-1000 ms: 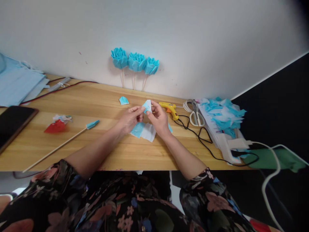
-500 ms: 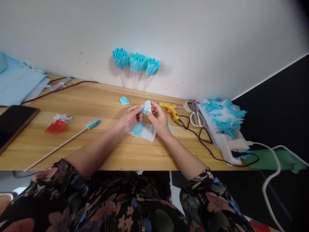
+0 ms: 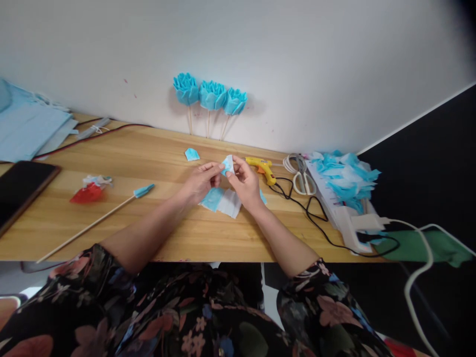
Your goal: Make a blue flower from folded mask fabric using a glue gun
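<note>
Between my two hands, just above the table, is a small blue-and-white fabric piece [image 3: 228, 164]. My left hand [image 3: 203, 181] pinches its left side with thumb and fingers. On the other side, my right hand [image 3: 245, 183] grips its right and lower edge. Below the hands lie flat blue and white fabric pieces [image 3: 228, 203], partly covered by my right hand. A single blue petal-shaped piece [image 3: 192, 154] rests behind my left hand. Left of my forearm lies a wooden stick [image 3: 87, 229] with a blue wrapped tip [image 3: 143, 191].
Three blue fabric flowers [image 3: 212, 95] on sticks lean against the wall. A yellow glue gun [image 3: 263, 168], scissors [image 3: 304, 183] and a power strip [image 3: 349, 230] with cables are on the right, beside a scrap pile [image 3: 349, 176]. Left are a phone [image 3: 26, 191], red plastic [image 3: 88, 193] and face masks [image 3: 29, 126].
The fabric piece between my hands has tilted slightly, and its white part looks narrower. My left fingers have shifted a little to the right along it.
</note>
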{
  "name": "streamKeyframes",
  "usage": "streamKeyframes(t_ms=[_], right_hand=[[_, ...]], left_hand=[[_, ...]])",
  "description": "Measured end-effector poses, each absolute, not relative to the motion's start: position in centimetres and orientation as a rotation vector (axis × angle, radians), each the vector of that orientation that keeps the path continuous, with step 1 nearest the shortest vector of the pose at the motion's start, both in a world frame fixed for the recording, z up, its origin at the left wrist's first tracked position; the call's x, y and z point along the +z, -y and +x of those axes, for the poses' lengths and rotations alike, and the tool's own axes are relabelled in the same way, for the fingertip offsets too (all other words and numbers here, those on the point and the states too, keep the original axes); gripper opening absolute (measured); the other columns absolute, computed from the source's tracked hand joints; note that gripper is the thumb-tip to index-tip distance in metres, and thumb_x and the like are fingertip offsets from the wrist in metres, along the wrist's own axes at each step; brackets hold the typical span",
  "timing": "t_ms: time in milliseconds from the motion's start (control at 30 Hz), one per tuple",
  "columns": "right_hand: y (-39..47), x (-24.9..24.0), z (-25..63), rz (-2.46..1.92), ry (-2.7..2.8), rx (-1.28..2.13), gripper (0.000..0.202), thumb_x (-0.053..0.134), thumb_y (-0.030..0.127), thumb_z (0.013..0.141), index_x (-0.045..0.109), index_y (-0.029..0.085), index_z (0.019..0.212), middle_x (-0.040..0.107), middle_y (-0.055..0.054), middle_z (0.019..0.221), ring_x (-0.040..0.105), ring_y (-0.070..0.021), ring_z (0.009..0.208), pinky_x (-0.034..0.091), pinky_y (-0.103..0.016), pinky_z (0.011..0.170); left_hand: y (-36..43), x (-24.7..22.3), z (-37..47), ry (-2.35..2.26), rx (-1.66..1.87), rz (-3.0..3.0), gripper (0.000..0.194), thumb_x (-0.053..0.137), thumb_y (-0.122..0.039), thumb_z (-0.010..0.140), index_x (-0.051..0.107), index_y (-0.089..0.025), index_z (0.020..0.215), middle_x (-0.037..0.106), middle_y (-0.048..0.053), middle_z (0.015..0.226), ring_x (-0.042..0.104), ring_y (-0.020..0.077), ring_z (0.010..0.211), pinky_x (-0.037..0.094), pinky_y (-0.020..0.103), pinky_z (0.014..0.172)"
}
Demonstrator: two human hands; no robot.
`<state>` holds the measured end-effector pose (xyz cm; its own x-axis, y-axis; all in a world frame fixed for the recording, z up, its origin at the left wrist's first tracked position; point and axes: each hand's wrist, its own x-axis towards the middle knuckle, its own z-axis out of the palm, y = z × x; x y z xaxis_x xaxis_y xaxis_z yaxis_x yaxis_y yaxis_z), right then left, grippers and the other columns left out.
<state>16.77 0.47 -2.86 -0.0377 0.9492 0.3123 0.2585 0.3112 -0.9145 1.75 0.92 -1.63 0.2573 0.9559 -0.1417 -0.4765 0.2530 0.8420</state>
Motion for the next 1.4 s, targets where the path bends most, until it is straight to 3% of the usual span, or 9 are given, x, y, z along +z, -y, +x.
streamKeyframes(t_ms=[467, 800, 1033, 1400], right_hand=[[-0.5, -2.6, 16.9, -1.168, 1.550, 0.836, 0.051, 0.065, 0.043, 0.082, 0.059, 0.026, 0.130, 0.065, -0.003, 0.093, 0.061, -0.0181, 0.085, 0.055, -0.034, 0.075], [-0.5, -2.8, 16.9, -1.140, 1.551, 0.830, 0.057, 0.068, 0.044, 0.083, 0.055, 0.025, 0.135, 0.067, -0.010, 0.119, 0.062, -0.0231, 0.112, 0.058, -0.035, 0.080], [-0.8, -3.1, 17.1, -1.096, 1.564, 0.866, 0.060, 0.068, 0.049, 0.084, 0.053, 0.029, 0.138, 0.069, -0.007, 0.109, 0.063, -0.0228, 0.107, 0.057, -0.038, 0.084], [-1.0, -3.5, 17.3, -1.058, 1.554, 0.837, 0.053, 0.067, 0.037, 0.088, 0.055, 0.032, 0.139, 0.061, -0.002, 0.093, 0.058, -0.0177, 0.089, 0.054, -0.033, 0.079]], left_hand=[[-1.1, -2.5, 1.6, -0.792, 1.192, 0.972, 0.045, 0.081, -0.048, 0.075, 0.054, -0.018, 0.057, 0.048, -0.003, 0.050, 0.039, 0.0079, 0.048, 0.026, 0.025, 0.050], [-0.9, -2.2, 1.6, -0.843, 1.209, 1.018, 0.046, 0.079, -0.050, 0.074, 0.052, -0.018, 0.057, 0.047, -0.004, 0.050, 0.037, 0.0072, 0.049, 0.026, 0.025, 0.051], [-0.9, -2.2, 1.5, -0.866, 1.181, 1.039, 0.044, 0.077, -0.049, 0.075, 0.052, -0.018, 0.057, 0.046, -0.004, 0.050, 0.035, 0.0074, 0.049, 0.025, 0.025, 0.051], [-0.3, -1.3, 1.7, -0.975, 1.164, 1.161, 0.039, 0.074, -0.046, 0.077, 0.053, -0.018, 0.059, 0.044, -0.005, 0.052, 0.033, 0.0075, 0.050, 0.024, 0.026, 0.052]])
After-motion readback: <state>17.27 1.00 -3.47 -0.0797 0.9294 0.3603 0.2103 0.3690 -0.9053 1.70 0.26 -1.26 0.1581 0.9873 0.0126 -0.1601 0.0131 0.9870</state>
